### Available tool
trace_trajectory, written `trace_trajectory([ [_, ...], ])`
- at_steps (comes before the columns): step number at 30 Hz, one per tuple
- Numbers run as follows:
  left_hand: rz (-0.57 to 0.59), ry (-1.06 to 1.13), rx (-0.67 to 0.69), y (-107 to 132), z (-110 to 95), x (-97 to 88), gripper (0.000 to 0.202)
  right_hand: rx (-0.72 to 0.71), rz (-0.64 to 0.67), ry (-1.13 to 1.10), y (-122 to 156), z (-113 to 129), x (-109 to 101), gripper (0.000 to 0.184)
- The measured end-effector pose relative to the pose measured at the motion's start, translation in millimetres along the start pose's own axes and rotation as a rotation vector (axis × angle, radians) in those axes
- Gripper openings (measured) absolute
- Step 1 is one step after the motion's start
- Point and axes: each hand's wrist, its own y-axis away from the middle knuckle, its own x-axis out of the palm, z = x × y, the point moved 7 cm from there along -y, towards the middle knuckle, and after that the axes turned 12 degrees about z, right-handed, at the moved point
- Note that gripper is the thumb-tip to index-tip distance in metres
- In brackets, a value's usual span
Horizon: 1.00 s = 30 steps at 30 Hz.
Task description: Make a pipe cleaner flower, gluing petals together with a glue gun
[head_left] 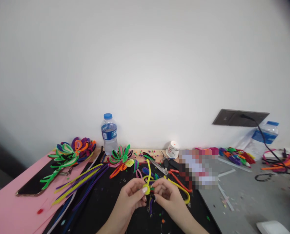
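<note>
Both hands meet over the black mat [93,208]. My left hand [132,195] pinches a yellow pipe cleaner [148,172] wound into a small disc, with one end sticking up. Close on its right, my right hand [168,195] has its fingers pressed together at the edge of the yellow piece; a dark bit shows at its fingertips, too small to name. Behind the hands lie scissors [159,168], red-handled pliers [181,180] and a loose yellow pipe cleaner [187,198] curving to the right.
Pipe-cleaner flowers [74,151] rest on a phone [32,182] at the left, with loose purple and yellow pipe cleaners [79,185] nearby. A water bottle [109,135] and a paper cup [172,150] stand by the wall. At right, a cable [262,133] hangs from the socket.
</note>
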Motion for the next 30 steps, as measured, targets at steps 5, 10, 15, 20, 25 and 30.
trace_trajectory([
  [5,0.013,-0.024,-0.022,0.6,4.7,2.0,0.023,-0.051,-0.009,0.293,4.1,10.2,5.0,0.014],
  [10,0.02,-0.048,-0.028,-0.9,6.2,1.8,0.024,-0.092,-0.046,0.445,6.5,17.9,4.7,0.007],
  [15,0.01,-0.053,-0.03,-0.8,5.9,1.1,0.024,-0.1,-0.056,0.482,7.1,16.5,3.2,0.006],
  [20,0.0,-0.059,-0.017,0.9,5.0,0.3,0.023,-0.121,-0.067,0.494,7.1,16.4,2.3,0.007],
  [25,-0.02,-0.068,-0.03,1.7,5.2,-0.2,0.025,-0.124,-0.096,0.494,6.8,22.8,2.0,0.008],
  [30,-0.028,-0.072,-0.032,2.5,1.2,3.4,0.024,-0.121,-0.093,0.5,7.7,26.2,2.6,0.008],
])
